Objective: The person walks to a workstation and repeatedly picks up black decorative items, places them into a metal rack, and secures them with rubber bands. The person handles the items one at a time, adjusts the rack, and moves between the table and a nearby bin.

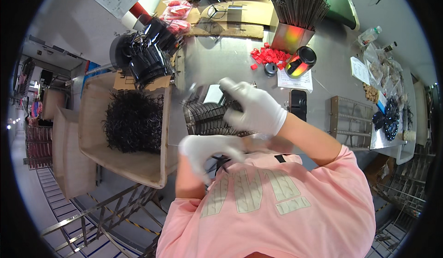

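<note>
White gloves cover both hands. My left hand (210, 151) is close to my body at the table's front edge, its curled fingers blurred by motion. Dark thin curved pieces (220, 162) show just below these fingers; I cannot make out their kind. Farther forward, my right hand (256, 108) is over a row of dark, closely set curved slats (207, 118) lying on the metal table. Its fingers are smeared too, so what they touch or grip is unclear. Behind the slats is a pale, shiny flat piece (213, 94), partly hidden by the right hand.
To the left, a beige bin (165, 165) contains tangled black strips (134, 121), with glossy black curved parts (147, 57) behind. Red clips (270, 54), a black cylinder (304, 59) and a holder of dark rods (292, 37) stand farther back. A phone (298, 104) and wire rack (350, 124) lie right.
</note>
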The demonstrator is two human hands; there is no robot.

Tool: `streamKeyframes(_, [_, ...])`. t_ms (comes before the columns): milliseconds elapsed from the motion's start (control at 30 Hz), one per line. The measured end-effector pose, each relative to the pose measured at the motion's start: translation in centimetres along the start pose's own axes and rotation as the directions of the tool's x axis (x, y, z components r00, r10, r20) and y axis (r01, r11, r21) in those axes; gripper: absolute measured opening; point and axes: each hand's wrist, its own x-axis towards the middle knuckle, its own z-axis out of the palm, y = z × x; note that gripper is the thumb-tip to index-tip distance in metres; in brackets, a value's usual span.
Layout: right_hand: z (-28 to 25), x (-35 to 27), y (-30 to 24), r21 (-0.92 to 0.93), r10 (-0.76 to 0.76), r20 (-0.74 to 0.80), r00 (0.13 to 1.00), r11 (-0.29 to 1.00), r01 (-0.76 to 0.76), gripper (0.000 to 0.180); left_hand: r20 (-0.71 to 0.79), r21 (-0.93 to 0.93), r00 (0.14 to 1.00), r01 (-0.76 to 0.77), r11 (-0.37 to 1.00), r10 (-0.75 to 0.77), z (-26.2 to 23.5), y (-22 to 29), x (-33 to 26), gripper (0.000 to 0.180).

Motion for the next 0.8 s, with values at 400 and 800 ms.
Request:
streamKeyframes(400, [5.6, -11.4, 14.0, 0.452, 0.638, 0.533, 0.556, 0.341, -0.824, 0.068, -0.321, 0.688, 0.931, 0.103, 0.719, 0.174, -7.0, -1.7, 3.2, 0.039])
streamKeyframes(800, [-0.3, -2.5, 11.4, -0.386, 0.647, 0.383, 0.659, 0.76, -0.523, 0.087, -0.002, 0.975, 0.999, -0.008, 0.222, 0.047, 1.7, -6.8, 9.6, 0.108])
